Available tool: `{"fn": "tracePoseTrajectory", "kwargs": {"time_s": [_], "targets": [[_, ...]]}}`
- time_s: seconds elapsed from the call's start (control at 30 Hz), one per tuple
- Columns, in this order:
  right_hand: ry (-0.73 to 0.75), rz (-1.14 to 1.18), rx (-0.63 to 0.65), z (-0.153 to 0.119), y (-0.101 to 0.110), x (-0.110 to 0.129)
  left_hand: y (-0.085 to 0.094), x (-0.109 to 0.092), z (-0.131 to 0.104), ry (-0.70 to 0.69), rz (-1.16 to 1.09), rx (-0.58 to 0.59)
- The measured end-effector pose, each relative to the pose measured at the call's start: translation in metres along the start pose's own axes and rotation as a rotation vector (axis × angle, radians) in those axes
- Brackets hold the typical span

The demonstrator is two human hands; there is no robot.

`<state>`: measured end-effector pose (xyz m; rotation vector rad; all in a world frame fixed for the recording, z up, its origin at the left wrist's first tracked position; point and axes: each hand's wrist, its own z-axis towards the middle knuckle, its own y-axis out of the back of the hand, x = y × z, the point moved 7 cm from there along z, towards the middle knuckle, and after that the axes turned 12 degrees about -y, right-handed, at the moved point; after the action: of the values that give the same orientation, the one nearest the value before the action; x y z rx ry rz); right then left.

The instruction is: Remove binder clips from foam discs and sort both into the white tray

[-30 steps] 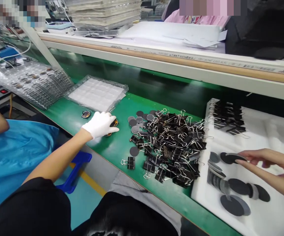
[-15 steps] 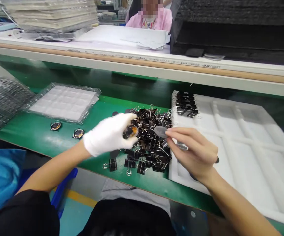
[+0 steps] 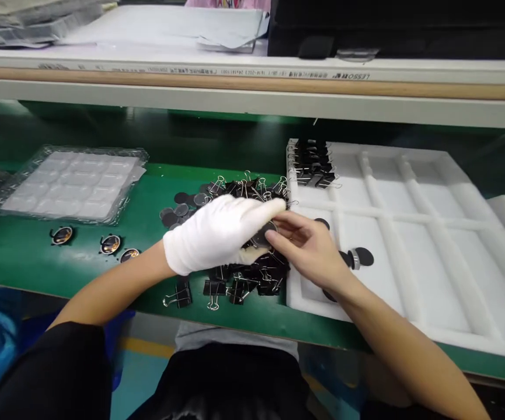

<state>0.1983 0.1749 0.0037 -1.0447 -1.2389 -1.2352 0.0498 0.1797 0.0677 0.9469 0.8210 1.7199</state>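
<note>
White knit covers the left hand [image 3: 230,230], its fingers and thumb curled around a thin, dark grey, round disc [image 3: 262,235] in a closing grip. The bare right hand [image 3: 309,245] meets it from the other side, thumb and forefinger pinching the disc's edge, so that the disc sits between the two hands, above a heap of black binder clips with silver wire handles [image 3: 272,283]. What else the gloved palm may cover cannot be told. The heap lies on a glossy green worktable [image 3: 156,175], with a few clips at its near edge and a scatter of loose, flat, grey and black round discs [image 3: 181,209] at its left. Further left lie three small, round, metal-rimmed pieces with black and copper-coloured faces [image 3: 111,244], the nearest partly behind the left forearm. Beyond them rests a clear plastic tray with pale square pockets [image 3: 73,181]. Just right of the heap stands a white foam tray divided into compartments [image 3: 436,220]; its far-left compartment holds a row of black binder clips [image 3: 314,166], and more dark discs [image 3: 364,256] lie in the near part, partly hidden by the right hand and forearm.
</note>
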Motion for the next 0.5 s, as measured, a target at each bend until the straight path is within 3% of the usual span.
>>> {"fn": "tracePoseTrajectory", "kwargs": {"time_s": [0.1,0.2,0.3,0.4,0.5], "targets": [[-0.258,0.281,0.054,0.007,0.006,-0.017,0.008,0.014,0.002,0.019,0.035,0.074],[-0.281,0.464,-0.034,0.011,0.021,-0.02,-0.001,0.016,-0.001,0.008,0.003,0.212],[-0.303,0.526,-0.056,0.012,0.024,-0.022,-0.027,-0.007,-0.001,-0.051,-0.008,0.299],[-0.319,0.514,-0.019,0.012,0.019,-0.022,-0.053,-0.025,0.0,-0.028,0.017,0.337],[-0.296,0.501,-0.005,0.011,0.019,-0.018,-0.055,-0.019,0.0,0.007,-0.035,0.278]]}}
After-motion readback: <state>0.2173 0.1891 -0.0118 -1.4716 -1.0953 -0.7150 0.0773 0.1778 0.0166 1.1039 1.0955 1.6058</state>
